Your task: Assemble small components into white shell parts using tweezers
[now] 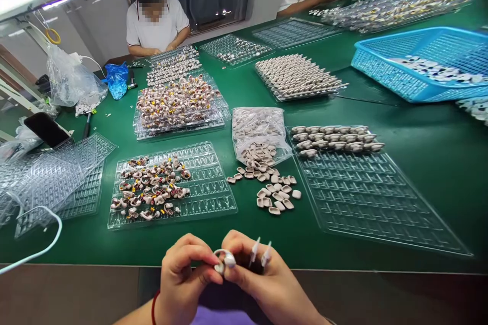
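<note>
Low over the near edge of the table, my left hand (186,269) and my right hand (259,274) both pinch a small pale ear-hook earphone (229,259). Its curved hook arches up between the fingertips. Two thin, pale pointed pieces (266,254) stick up between the fingers of my right hand; I cannot make out their kind. Ahead on the left, a clear tray (208,203) bears beige earphone parts with red and yellow bits. Beyond my right hand, small beige oblong shells (280,195) lie loose, spilling from a plastic bag (259,122).
A clear tray (366,198) at right has rows of beige parts at its far end. Stacked trays of earphone parts (179,101) stand farther back. A blue basket (412,89) is at far right. Empty trays (57,188) and a phone (48,129) lie left. Two people sit opposite.
</note>
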Action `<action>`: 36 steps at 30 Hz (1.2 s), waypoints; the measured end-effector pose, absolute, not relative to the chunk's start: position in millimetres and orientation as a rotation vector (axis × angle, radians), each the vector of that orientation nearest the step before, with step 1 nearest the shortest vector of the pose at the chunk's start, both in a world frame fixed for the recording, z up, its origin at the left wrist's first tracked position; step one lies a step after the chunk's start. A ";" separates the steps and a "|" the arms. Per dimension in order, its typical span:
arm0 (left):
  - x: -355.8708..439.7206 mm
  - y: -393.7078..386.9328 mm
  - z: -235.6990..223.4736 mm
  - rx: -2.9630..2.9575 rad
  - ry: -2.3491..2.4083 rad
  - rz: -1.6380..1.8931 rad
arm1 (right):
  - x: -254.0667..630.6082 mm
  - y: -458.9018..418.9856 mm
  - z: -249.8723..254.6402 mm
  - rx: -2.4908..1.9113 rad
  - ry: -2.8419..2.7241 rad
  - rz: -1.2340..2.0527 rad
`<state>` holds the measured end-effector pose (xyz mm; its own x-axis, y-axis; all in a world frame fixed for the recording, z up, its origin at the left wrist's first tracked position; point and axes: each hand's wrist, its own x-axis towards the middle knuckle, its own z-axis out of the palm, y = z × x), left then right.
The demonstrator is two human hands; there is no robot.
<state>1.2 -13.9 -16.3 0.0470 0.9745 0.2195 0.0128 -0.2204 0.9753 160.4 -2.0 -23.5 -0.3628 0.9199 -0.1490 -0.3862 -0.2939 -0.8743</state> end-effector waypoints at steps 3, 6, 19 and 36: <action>2.4 -14.3 -18.2 1.450 1.119 1.325 | 156.7 -4.0 -28.0 -0.722 -0.773 2.039; 3.2 -15.2 -19.3 1.513 1.119 1.292 | 155.9 -4.5 -31.4 -0.666 -0.691 2.208; -1.7 -17.2 -15.0 1.752 0.915 1.123 | 166.8 -2.0 -32.2 -0.766 -1.170 1.858; -1.3 -13.5 -13.0 1.831 0.782 1.017 | 166.4 -8.9 -30.7 -0.710 -1.183 1.841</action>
